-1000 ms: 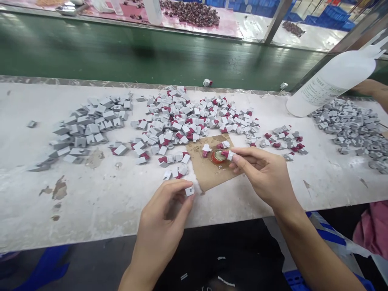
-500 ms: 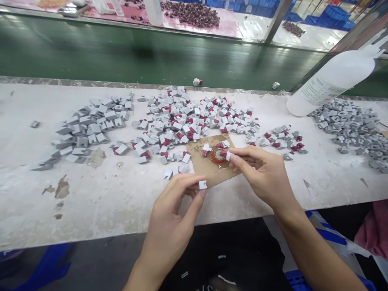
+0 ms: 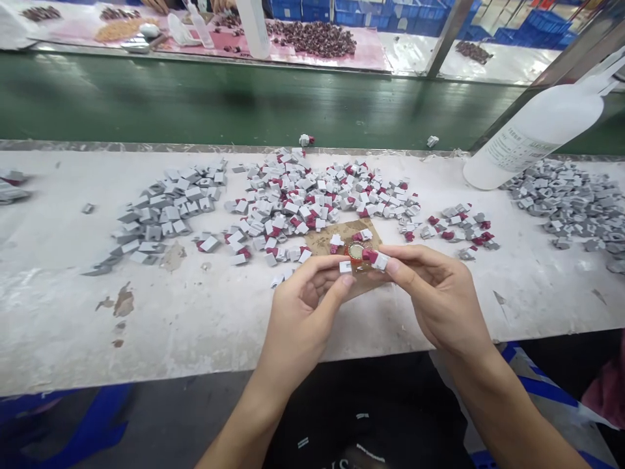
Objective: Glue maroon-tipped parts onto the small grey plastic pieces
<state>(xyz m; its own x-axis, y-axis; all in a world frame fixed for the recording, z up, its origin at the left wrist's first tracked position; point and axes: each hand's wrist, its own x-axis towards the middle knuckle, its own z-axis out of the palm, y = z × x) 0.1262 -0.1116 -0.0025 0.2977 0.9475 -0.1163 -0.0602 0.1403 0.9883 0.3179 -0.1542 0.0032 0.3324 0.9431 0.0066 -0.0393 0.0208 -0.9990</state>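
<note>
Between thumb and index finger, my left hand (image 3: 305, 312) pinches a small light grey block (image 3: 346, 267). My right hand (image 3: 439, 299) grips a white and dark red piece (image 3: 377, 259), its red end pointing left toward the grey block. A small gap separates the two parts. Behind them, a round red-rimmed dish (image 3: 356, 251) rests on a brown cardboard sheet (image 3: 368, 284). Two more white and red pieces lie on that sheet, one left of the dish (image 3: 336, 243) and one behind it (image 3: 362, 235).
Grey blocks (image 3: 168, 208) are heaped at left, mixed white and red pieces (image 3: 303, 195) in the middle, and more grey parts (image 3: 576, 202) at right. A large white bottle (image 3: 532, 137) leans at the back right. A green strip (image 3: 195, 104) runs behind the table (image 3: 185, 332).
My left hand has moved right and up with the grey block, closer to my right hand. The piece in my right hand has come away from the dish, slightly down and right. The view has shifted.
</note>
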